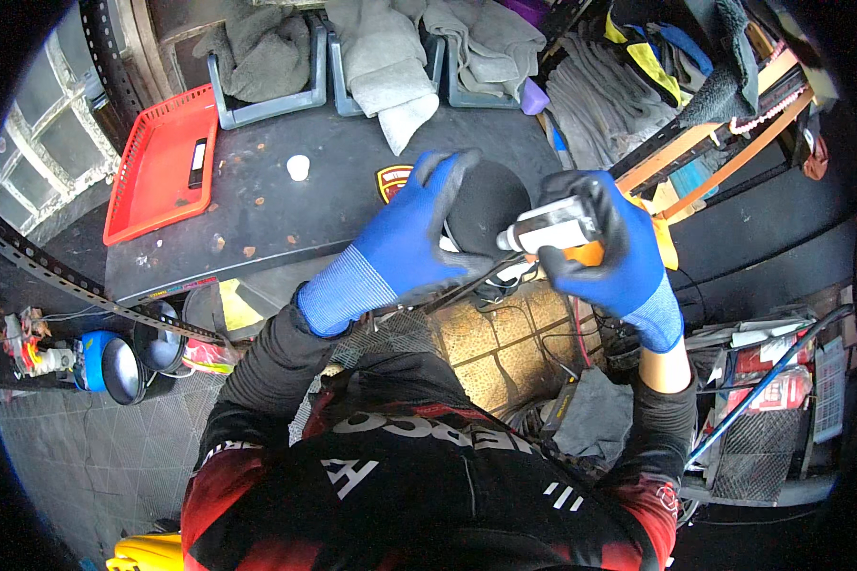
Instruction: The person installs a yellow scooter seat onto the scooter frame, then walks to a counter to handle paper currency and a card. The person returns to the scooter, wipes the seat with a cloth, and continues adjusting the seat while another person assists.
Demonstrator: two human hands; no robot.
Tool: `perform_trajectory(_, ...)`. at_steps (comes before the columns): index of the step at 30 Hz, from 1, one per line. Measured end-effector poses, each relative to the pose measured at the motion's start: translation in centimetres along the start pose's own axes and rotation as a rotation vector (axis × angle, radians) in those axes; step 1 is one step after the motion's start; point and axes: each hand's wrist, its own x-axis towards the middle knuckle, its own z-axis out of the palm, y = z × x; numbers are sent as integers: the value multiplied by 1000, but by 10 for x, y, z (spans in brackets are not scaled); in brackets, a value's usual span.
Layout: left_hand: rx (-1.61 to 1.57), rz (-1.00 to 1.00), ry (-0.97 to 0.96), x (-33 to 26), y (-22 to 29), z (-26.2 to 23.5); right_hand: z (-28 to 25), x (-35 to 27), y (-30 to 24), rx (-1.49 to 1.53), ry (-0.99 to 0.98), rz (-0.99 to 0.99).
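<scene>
My left hand (411,240), in a blue glove with black palm coating, cups a round black object (486,205) from its left side, fingers curled over the top. My right hand (611,249), gloved the same way, grips a small silver and black cylindrical tube (548,226) lying roughly level, its pale tip pointing left at the black object. Both hands are held above the edge of a dark worktop (286,209). What lies under the black object is hidden.
A red plastic tray (162,162) with a small black item sits at the left of the worktop; a white cap (298,167) lies near it. Grey bins of cloths (381,57) line the back. Shelves of rags stand right; cables and tiles below.
</scene>
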Motion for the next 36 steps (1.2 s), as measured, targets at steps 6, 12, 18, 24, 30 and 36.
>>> perform_trajectory(6,40,61,-17,6,1,9,0,24,11,46,43,-54)
perform_trajectory(12,10,63,-12,3,1,4,-14,27,29,37,82,-11)
perform_trajectory(18,-34,35,-10,5,-4,11,-1,-3,8,88,39,15)
perform_trajectory(24,-18,64,-10,6,-1,20,12,15,27,128,180,-43)
perform_trajectory(30,55,-4,11,1,-10,11,38,-19,61,485,332,340)
perform_trajectory(36,506,-182,54,17,-23,21,103,-53,70,1260,563,167)
